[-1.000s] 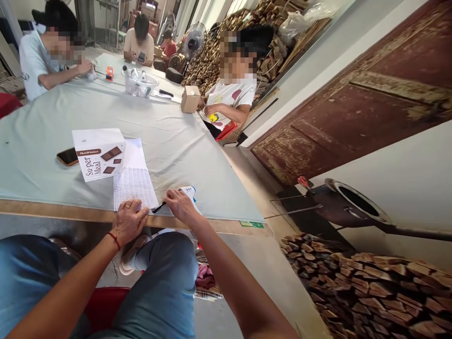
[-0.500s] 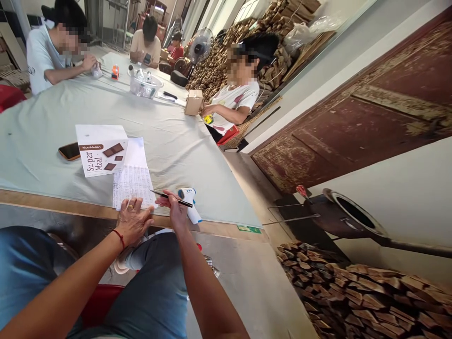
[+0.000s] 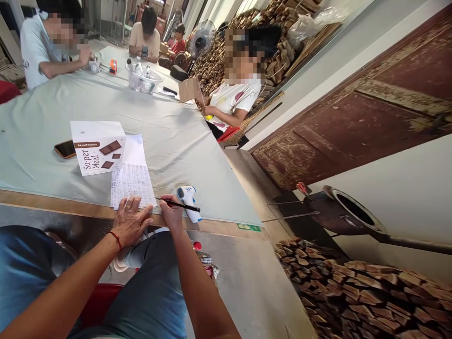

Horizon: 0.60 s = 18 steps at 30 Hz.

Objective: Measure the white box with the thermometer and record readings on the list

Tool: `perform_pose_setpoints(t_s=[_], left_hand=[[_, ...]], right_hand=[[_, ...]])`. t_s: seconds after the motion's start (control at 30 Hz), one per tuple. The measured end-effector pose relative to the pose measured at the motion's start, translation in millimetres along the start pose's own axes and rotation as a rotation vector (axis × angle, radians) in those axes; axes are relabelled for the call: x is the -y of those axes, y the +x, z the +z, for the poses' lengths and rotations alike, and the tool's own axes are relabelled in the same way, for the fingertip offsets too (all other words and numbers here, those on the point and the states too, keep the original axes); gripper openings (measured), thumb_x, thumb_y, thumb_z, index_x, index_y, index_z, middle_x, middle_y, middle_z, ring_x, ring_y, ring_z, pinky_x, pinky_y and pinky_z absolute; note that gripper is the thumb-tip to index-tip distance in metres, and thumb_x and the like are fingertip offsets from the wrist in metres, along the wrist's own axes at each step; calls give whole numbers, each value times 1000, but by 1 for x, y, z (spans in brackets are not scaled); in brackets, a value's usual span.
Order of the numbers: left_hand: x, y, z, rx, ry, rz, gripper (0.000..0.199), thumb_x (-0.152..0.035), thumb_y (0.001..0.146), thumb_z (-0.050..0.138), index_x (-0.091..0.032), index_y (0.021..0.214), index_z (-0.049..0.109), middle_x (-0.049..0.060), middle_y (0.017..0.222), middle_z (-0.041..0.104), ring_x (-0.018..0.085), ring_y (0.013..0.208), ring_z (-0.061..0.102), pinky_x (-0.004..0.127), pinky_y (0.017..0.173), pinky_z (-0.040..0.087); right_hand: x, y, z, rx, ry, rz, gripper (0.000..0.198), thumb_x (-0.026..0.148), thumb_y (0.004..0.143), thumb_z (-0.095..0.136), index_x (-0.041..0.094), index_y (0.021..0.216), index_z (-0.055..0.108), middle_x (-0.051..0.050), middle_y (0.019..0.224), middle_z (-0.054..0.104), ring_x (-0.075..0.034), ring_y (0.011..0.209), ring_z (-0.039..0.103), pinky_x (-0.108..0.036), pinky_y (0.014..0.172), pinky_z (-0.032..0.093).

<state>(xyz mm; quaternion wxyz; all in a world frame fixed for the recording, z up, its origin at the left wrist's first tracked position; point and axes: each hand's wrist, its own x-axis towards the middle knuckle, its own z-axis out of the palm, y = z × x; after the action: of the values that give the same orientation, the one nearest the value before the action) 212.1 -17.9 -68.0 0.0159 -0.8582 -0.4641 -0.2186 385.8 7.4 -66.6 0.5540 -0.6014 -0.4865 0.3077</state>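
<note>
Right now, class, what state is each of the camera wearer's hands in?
Left hand: open, resting on the written sheet.
Right hand: closed around a black pen.

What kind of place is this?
Maybe a workroom in someone's home, though I can't be sure: there's a big cloth-covered table with written papers on it, and stacks of chopped firewood nearby.
</note>
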Motion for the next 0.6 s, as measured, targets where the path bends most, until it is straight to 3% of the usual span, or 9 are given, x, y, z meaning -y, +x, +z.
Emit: perform_pose_setpoints(t_s=[0.23, 0.6], left_hand=[[0, 0, 1, -4, -3, -2, 38, -44, 95, 60, -31, 131, 66, 15, 134, 55, 33, 125, 47, 52, 110, 31], [-1, 0, -1, 7, 16, 1, 40, -47, 97, 57, -31, 133, 65, 14, 135, 55, 33, 126, 47, 51, 110, 31]], right_hand=[[0, -2, 4, 52, -75, -45, 21, 42, 70, 54, 22, 64, 53, 1, 60, 56, -17, 62, 52, -31, 63, 46], [-4, -2, 4, 96, -135, -109, 20, 41, 72, 52, 23, 64, 53, 0, 60, 58, -17, 61, 53, -31, 64, 48]])
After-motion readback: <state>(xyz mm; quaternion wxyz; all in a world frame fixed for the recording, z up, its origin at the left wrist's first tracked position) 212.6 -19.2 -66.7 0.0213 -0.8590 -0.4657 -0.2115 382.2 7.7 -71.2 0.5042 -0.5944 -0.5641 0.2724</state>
